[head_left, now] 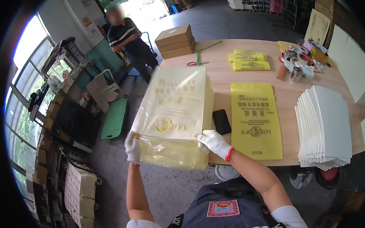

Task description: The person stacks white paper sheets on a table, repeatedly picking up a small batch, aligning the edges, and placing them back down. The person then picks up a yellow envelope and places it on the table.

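Note:
A tall stack of pale yellow printed plastic bags stands at the table's left edge, its glossy top layer catching the light. The clear, yellowish near end of a plastic bag hangs past the near side of the stack. My left hand, in a white glove, is closed on the bag's near left corner. At the near right corner, my right hand, gloved in white with a red cuff, grips the bag's edge between thumb and fingers. Beside the stack lies a black phone.
A flat yellow printed bag lies right of the phone, with folded yellow bags behind it. White boards are fanned out at right. Brown boxes and scissors sit at the far left. A person stands beyond the table.

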{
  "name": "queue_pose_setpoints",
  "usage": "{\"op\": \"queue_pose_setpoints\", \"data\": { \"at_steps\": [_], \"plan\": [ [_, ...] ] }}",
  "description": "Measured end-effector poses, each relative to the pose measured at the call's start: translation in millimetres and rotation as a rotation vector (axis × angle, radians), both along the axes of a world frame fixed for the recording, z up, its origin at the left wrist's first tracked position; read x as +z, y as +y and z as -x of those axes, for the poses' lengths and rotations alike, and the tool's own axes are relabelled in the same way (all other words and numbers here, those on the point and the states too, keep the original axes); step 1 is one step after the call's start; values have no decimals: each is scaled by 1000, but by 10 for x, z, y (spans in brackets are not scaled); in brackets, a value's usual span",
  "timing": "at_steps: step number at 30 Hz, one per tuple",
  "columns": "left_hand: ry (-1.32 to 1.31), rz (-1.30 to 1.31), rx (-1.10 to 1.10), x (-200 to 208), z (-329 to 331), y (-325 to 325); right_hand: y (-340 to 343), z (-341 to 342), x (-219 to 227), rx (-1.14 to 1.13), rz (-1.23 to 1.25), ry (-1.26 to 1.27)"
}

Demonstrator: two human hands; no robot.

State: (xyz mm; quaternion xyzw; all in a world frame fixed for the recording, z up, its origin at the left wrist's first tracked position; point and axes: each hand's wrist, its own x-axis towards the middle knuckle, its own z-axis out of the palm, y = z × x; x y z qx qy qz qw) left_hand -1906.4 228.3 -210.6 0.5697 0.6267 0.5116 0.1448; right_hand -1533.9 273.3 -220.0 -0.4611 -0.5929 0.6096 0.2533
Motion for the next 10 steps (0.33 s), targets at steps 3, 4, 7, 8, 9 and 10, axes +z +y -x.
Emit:
{"op": "queue_pose_setpoints", "data": {
  "at_steps": [3,4,7,8,9,10],
  "plan": [
    [157,150,209,-382,126,108,-52,-7,288,4,-283,-440],
    [13,30,178,-384,44,154,-55,-58,244,-38,-376,-518],
    [-426,33,-53,-304,84,373,6,-60,28,-414,-716,-274],
    [-381,185,-73,-373,133,364,2,-6,-111,-323,-547,-249],
    [-332,330,-107,-378,74,378,21,130,3,-246,-386,-227],
    [-334,319,-122,-353,53,506,101,111,43,-258,-399,-232]
  ]
}}
